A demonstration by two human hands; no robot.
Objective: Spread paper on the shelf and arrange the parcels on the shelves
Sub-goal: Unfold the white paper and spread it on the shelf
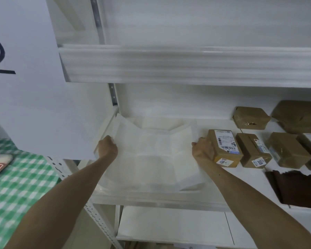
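Fingers (111, 139) of two hands (107, 147) (202, 150) grip one paper (154, 150) — six parcels (223, 148) beside.

a white, fold-creased paper (151, 150) lies on the left part of the white shelf (244, 187), its left and rear edges curling upward. brown labelled parcels (223, 150) sit in rows just to its right.

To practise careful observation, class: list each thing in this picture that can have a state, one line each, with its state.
Creased paper: half spread on the middle shelf, edges raised.
Left hand: grips the paper's left edge.
Right hand: grips the paper's right edge.
Parcel labelled 07: sealed, resting right of the paper.
Lower-shelf paper: lying flat.
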